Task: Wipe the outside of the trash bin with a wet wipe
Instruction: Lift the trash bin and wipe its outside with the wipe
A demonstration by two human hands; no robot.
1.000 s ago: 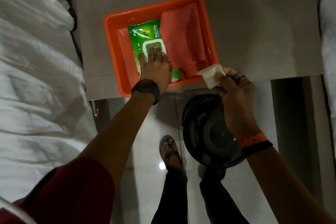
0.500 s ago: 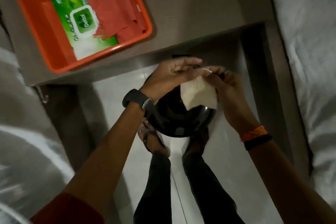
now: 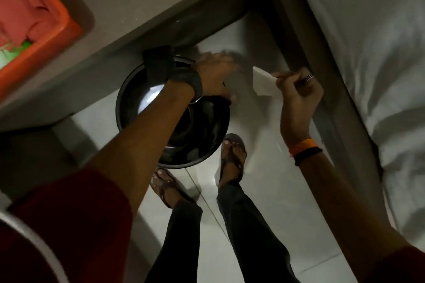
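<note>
The black round trash bin (image 3: pixel 195 140) stands on the pale floor, partly under the table's edge. My left hand (image 3: pixel 213 76), with a dark watch on the wrist, is over the bin's far right rim. It is blurred, so I cannot tell whether it grips the rim. My right hand (image 3: pixel 299 99) is to the right of the bin and apart from it. It pinches a white wet wipe (image 3: pixel 263 82) that hangs unfolded from thumb and fingers.
A grey table (image 3: pixel 161 7) carries an orange tray (image 3: pixel 57 30) with a red cloth at the upper left. The table's leg (image 3: pixel 322 76) and a white bed (image 3: pixel 368 53) close in the right side. My sandalled feet (image 3: pixel 232 156) stand just behind the bin.
My left hand has let go of the wipe and moved to the bin's rim. My right hand has drawn the wipe off to the right. The view has dropped toward the floor.
</note>
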